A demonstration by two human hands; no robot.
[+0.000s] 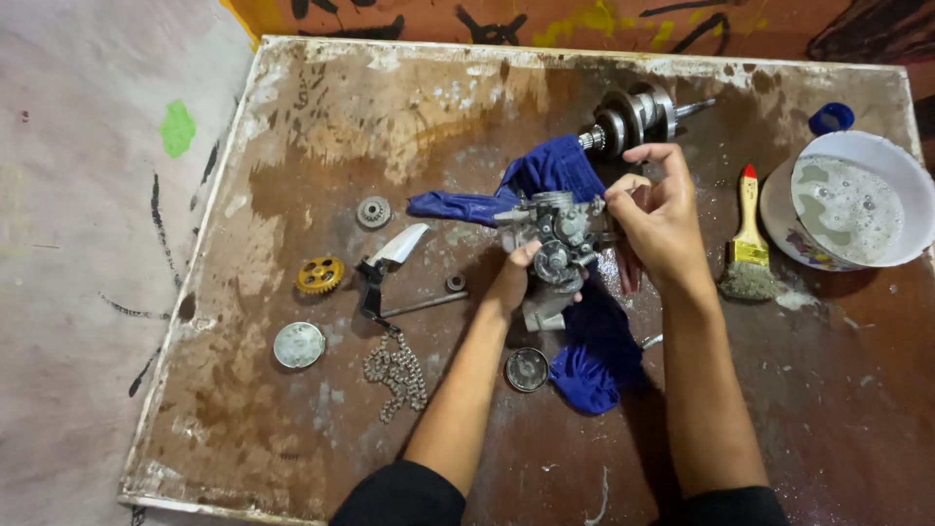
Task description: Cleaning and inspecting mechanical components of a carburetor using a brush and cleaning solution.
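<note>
While the left hand gripped the metal engine part from below over a blue cloth on the table, the right hand pinched, seemingly, its upper edge

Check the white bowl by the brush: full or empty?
Nearly full: the white bowl holds foamy, cloudy liquid close to its rim, beside the paintbrush.

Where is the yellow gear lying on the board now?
In the head view the yellow gear lies on the left part of the board, between the small grey gear and the round metal cap.
</note>
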